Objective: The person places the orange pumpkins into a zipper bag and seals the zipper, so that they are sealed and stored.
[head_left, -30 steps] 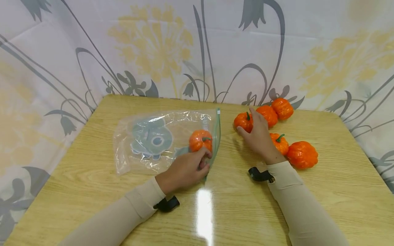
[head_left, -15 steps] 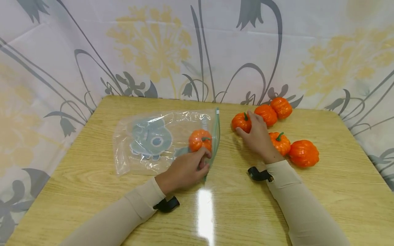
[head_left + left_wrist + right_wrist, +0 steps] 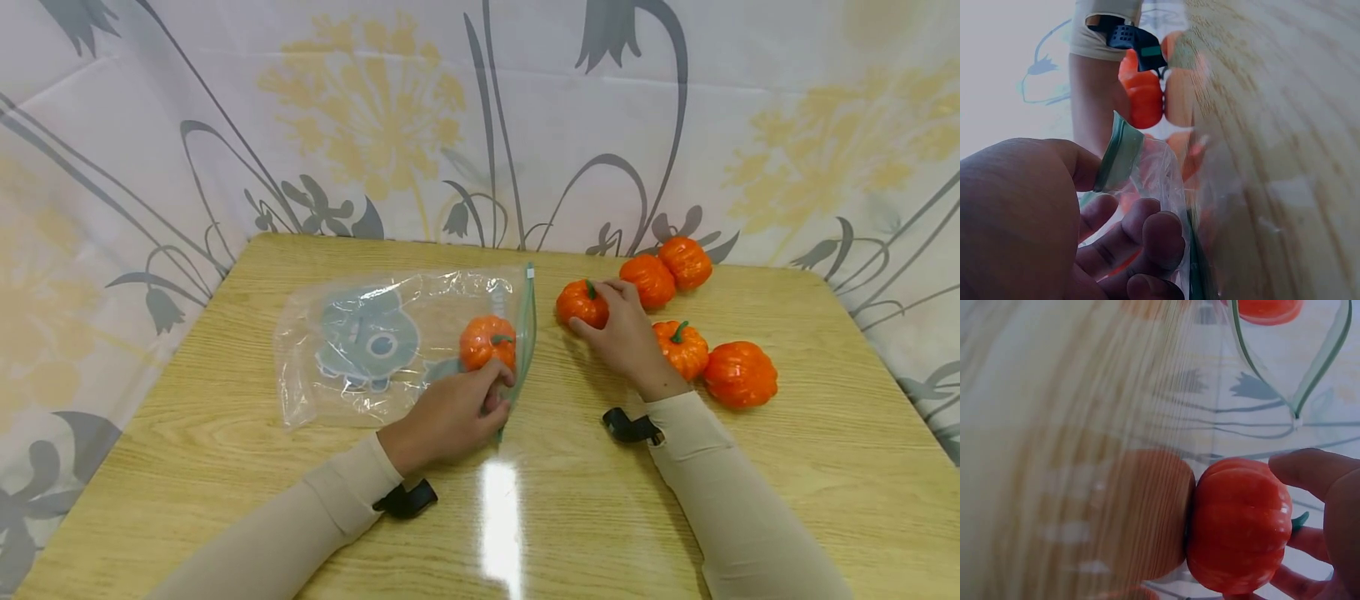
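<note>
A clear zip bag (image 3: 442, 292) with a green zip edge and a blue cartoon print lies on the table, one orange toy pumpkin (image 3: 487, 340) inside near its mouth. My left hand (image 3: 453, 414) pinches the near side of the bag's mouth; the left wrist view shows the thumb (image 3: 1082, 164) against the green edge and curled fingers on the plastic. To the right of the bag, my right hand (image 3: 626, 337) holds another orange toy pumpkin (image 3: 1241, 525) with a green stem, thumb on one side and fingers on the other. That pumpkin appears to sit on the tabletop.
Behind my right hand are two more pumpkins (image 3: 647, 282), touching each other. Another two, one a stemmed pumpkin (image 3: 681, 348), sit beside my right wrist. The wooden table (image 3: 360, 533) meets a flowered cloth (image 3: 420, 125) at its back edge.
My right hand and the pumpkin at its fingers have shifted slightly left and nearer to me, away from the pumpkins behind. The left hand and the bag have stayed in place.
</note>
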### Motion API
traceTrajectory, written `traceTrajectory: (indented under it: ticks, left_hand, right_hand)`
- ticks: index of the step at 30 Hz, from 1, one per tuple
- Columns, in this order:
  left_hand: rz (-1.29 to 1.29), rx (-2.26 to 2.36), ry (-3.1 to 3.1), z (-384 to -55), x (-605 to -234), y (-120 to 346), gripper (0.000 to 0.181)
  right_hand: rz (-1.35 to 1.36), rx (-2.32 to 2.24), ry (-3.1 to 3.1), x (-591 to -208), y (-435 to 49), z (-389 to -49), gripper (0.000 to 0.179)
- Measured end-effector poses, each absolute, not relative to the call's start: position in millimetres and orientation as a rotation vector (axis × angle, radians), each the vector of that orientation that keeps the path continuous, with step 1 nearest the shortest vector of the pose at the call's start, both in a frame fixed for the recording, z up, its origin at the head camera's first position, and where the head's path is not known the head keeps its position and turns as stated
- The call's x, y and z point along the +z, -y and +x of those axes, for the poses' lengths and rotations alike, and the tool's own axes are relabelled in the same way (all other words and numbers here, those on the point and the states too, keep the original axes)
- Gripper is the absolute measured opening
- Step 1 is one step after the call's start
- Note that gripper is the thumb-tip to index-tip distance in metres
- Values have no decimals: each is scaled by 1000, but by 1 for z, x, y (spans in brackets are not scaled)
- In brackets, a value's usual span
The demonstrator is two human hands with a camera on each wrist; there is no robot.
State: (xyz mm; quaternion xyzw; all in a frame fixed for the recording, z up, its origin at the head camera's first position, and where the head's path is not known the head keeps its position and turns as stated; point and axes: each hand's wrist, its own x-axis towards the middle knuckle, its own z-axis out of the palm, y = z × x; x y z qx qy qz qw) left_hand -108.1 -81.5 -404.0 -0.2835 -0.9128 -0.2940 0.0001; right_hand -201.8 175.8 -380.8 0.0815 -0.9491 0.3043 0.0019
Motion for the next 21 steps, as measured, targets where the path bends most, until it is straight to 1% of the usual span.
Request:
traceTrajectory:
  ticks: [8,16,21]
  left_hand:
    - [-889,-915,2858,-108,-405,82,25]
    - [-887,-923,2820,-109,-405,81,24]
    - [-868,-933,2791,-108,-403,82,23]
  right_hand:
    - [286,985,3029,-385,-175,-202,72]
    - [360,1036,2969,-386,-172,-202,66]
    - [407,1118,2930,-384,-168,-200,67]
